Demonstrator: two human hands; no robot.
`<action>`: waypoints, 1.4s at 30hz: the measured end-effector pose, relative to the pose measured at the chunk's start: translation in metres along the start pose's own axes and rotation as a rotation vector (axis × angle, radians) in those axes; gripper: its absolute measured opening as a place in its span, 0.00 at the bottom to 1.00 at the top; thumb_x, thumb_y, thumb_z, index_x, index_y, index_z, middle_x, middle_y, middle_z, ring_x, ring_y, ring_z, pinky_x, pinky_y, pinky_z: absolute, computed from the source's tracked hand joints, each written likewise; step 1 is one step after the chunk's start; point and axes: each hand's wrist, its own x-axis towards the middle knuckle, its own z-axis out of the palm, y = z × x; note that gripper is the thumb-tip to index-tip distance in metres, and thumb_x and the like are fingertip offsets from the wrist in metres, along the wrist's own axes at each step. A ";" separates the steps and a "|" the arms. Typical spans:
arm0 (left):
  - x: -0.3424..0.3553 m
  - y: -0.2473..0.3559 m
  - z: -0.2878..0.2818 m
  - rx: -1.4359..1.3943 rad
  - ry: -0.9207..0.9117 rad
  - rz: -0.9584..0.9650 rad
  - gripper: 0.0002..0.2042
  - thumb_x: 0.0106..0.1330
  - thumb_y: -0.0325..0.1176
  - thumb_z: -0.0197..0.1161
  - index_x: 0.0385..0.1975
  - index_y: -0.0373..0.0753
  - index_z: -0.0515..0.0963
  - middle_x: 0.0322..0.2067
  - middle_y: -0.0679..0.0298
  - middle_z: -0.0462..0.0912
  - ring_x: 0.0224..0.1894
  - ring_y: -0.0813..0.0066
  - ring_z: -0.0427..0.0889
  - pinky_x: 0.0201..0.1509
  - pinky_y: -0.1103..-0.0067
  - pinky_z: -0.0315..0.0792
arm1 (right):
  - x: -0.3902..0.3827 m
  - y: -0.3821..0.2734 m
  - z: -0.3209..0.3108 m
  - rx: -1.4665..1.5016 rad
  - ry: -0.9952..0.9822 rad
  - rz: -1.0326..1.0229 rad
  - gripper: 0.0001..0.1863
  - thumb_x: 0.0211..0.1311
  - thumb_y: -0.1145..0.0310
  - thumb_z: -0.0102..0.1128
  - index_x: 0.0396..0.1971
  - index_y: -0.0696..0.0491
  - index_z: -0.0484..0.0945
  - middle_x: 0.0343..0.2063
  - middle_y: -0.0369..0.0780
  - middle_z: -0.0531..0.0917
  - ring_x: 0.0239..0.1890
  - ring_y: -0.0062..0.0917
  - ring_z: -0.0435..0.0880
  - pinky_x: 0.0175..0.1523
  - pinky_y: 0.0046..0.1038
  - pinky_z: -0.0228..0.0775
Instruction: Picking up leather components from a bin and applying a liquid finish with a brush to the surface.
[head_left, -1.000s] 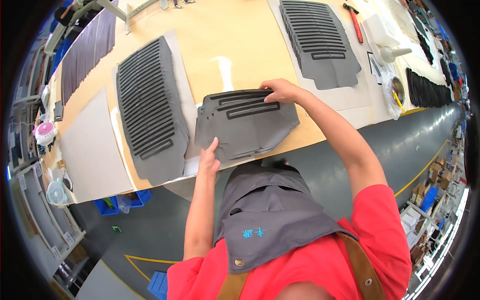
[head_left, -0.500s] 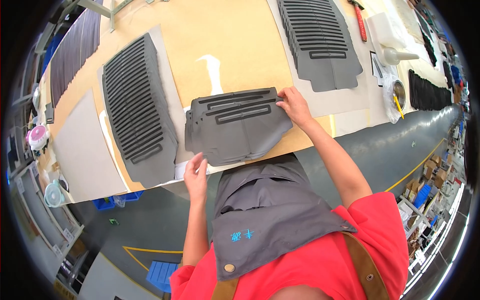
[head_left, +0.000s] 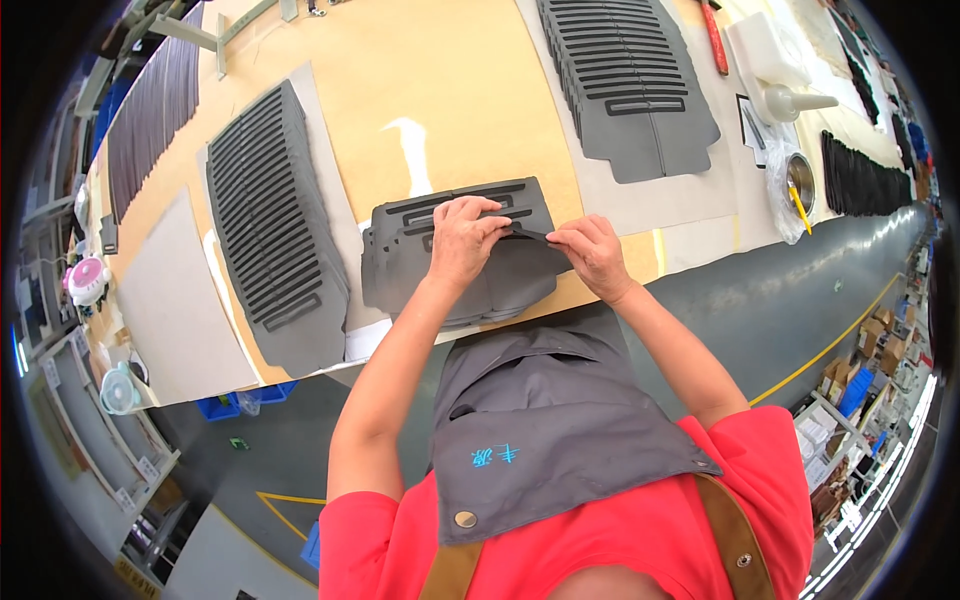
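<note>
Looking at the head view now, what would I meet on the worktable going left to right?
Pink-and-white round device, pale flat sheet, left stack of gray panels with black strips, middle stack of such panels, right stack of such panels, red-handled hammer, white plastic container, row of black strips.

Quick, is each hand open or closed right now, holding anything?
Left hand: fingers curled at a dark grey sheet; whether gripping, cannot be told.
Right hand: closed, pinching that sheet's edge.
</note>
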 end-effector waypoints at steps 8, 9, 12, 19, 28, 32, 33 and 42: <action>0.000 0.015 -0.039 -0.015 -0.327 -0.160 0.17 0.54 0.32 0.70 0.46 0.46 0.80 0.35 0.67 0.85 0.42 0.73 0.82 0.61 0.69 0.60 | -0.013 0.016 -0.024 0.540 0.067 0.366 0.12 0.56 0.83 0.57 0.40 0.53 0.80 0.30 0.40 0.81 0.35 0.29 0.81 0.44 0.25 0.72; 0.001 0.011 -0.045 0.006 -0.353 -0.181 0.14 0.54 0.29 0.69 0.42 0.44 0.81 0.32 0.66 0.85 0.38 0.70 0.83 0.56 0.71 0.66 | -0.010 0.025 -0.036 0.537 0.073 0.362 0.12 0.56 0.83 0.57 0.40 0.53 0.80 0.30 0.40 0.81 0.35 0.29 0.81 0.44 0.25 0.72; 0.007 0.020 -0.053 -0.120 -0.372 -0.461 0.07 0.56 0.24 0.66 0.35 0.37 0.82 0.27 0.66 0.85 0.29 0.77 0.82 0.35 0.80 0.73 | -0.008 0.056 -0.070 0.615 0.136 0.533 0.09 0.62 0.79 0.56 0.41 0.55 0.79 0.30 0.39 0.80 0.34 0.24 0.79 0.43 0.23 0.70; 0.070 0.080 0.002 -0.513 -0.198 -0.770 0.07 0.63 0.33 0.66 0.33 0.35 0.81 0.26 0.72 0.79 0.28 0.87 0.73 0.34 0.86 0.68 | -0.002 0.158 -0.147 0.595 0.178 0.801 0.07 0.66 0.70 0.58 0.39 0.57 0.78 0.28 0.30 0.80 0.32 0.11 0.72 0.39 0.17 0.67; 0.150 0.098 0.104 -0.766 0.074 -0.925 0.12 0.66 0.38 0.63 0.33 0.33 0.82 0.24 0.72 0.78 0.27 0.87 0.72 0.33 0.86 0.67 | 0.038 0.254 -0.190 0.442 0.238 0.738 0.09 0.65 0.67 0.60 0.36 0.58 0.78 0.26 0.31 0.80 0.28 0.13 0.71 0.37 0.17 0.65; 0.161 0.082 0.129 -0.665 0.112 -0.936 0.12 0.65 0.39 0.64 0.31 0.35 0.82 0.21 0.72 0.77 0.23 0.86 0.70 0.29 0.84 0.66 | 0.044 0.291 -0.171 0.344 0.211 0.711 0.12 0.63 0.64 0.62 0.35 0.59 0.77 0.22 0.34 0.78 0.25 0.17 0.71 0.34 0.20 0.66; 0.164 0.078 0.135 -0.664 0.117 -0.939 0.12 0.65 0.39 0.64 0.31 0.35 0.82 0.21 0.72 0.77 0.23 0.86 0.70 0.29 0.84 0.66 | 0.044 0.299 -0.165 0.347 0.206 0.708 0.12 0.63 0.64 0.62 0.35 0.59 0.77 0.22 0.34 0.78 0.25 0.17 0.71 0.34 0.20 0.66; 0.174 0.073 0.152 -0.328 0.175 -0.955 0.11 0.62 0.39 0.65 0.31 0.36 0.82 0.22 0.67 0.82 0.25 0.81 0.78 0.32 0.82 0.72 | 0.043 0.318 -0.140 0.184 0.151 0.787 0.15 0.61 0.60 0.64 0.34 0.57 0.77 0.24 0.39 0.81 0.25 0.22 0.76 0.35 0.24 0.70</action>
